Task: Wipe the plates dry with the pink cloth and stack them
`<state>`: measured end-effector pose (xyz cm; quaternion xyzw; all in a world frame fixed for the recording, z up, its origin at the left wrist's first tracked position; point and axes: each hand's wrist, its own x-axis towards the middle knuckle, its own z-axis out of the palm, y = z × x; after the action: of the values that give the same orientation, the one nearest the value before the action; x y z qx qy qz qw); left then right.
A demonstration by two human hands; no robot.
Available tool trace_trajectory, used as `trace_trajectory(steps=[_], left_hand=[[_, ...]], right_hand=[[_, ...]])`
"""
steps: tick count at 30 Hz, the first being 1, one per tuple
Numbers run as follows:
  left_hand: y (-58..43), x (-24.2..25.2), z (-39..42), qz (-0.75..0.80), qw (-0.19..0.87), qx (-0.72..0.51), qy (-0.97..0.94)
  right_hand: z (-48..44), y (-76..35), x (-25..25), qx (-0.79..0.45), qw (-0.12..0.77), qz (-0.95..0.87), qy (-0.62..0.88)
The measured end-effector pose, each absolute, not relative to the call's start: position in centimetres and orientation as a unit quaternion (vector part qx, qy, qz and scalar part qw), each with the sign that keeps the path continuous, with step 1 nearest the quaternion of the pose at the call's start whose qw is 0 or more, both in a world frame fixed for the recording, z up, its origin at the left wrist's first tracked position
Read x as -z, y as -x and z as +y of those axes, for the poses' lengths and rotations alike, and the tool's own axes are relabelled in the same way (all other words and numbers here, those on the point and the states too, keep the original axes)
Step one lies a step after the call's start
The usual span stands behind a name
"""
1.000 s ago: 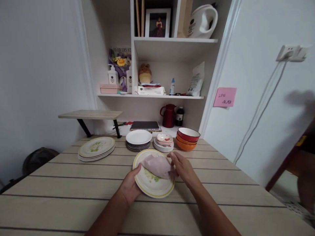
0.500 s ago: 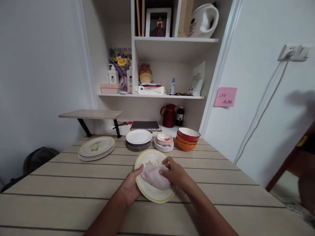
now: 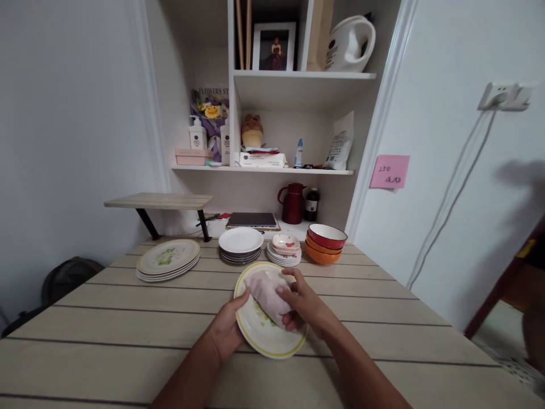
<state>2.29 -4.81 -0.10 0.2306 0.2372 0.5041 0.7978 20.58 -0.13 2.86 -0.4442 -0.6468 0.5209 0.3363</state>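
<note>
In the head view, my left hand point(image 3: 230, 326) grips the left rim of a cream plate point(image 3: 272, 345) with a yellow edge and a green print, its thumb on the rim and its other fingers underneath. The plate is tilted slightly above the table. My right hand point(image 3: 304, 304) holds a pale pink cloth point(image 3: 266, 292) bunched against the plate's face, fingers bent over it. The cloth covers the plate's upper middle, and part of the green print shows below it.
Behind the plate stand larger printed plates point(image 3: 168, 258) at the left, white plates point(image 3: 240, 241), small dishes point(image 3: 285, 245) and stacked bowls point(image 3: 326, 244) at the right. A small raised wooden stand point(image 3: 157, 200) is at the back left. A red jug point(image 3: 292, 203) stands behind the table point(image 3: 128, 326).
My right hand has shifted the cloth up over the plate's face, baring the green print below it. My left hand keeps its hold on the rim.
</note>
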Motion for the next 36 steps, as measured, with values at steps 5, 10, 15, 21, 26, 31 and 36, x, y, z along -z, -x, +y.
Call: trace_trajectory(steps=[5, 10, 15, 21, 26, 31, 36], left_hand=[[-2.2, 0.4, -4.8, 0.235, 0.79, -0.518, -0.23], [-2.3, 0.6, -4.7, 0.242, 0.789, -0.515, -0.23], [-2.5, 0.2, -4.7, 0.223, 0.802, -0.503, -0.232], [-2.3, 0.0, -4.8, 0.223, 0.792, -0.521, -0.225], [-2.5, 0.5, -4.5, 0.233, 0.801, -0.496, -0.242], [-2.7, 1.1, -4.2, 0.221, 0.829, -0.454, -0.242], [-2.5, 0.7, -4.5, 0.185, 0.821, -0.487, -0.236]], right_hand=[[0.2, -23.3, -4.6, -0.427, 0.364, -0.731, 0.389], [-0.5, -24.5, -6.0, -0.313, 0.323, -0.849, 0.277], [-1.0, -22.9, -4.9, -0.261, 0.185, -0.906, 0.279], [-0.4, -22.6, -3.8, -0.217, 0.147, -0.892, 0.369], [-1.4, -19.8, -3.7, -0.262, 0.234, -0.894, 0.279], [0.8, -18.8, -3.1, -0.191, 0.334, -0.824, 0.416], [2.1, -22.3, -3.1, -0.146, 0.229, -0.815, 0.512]])
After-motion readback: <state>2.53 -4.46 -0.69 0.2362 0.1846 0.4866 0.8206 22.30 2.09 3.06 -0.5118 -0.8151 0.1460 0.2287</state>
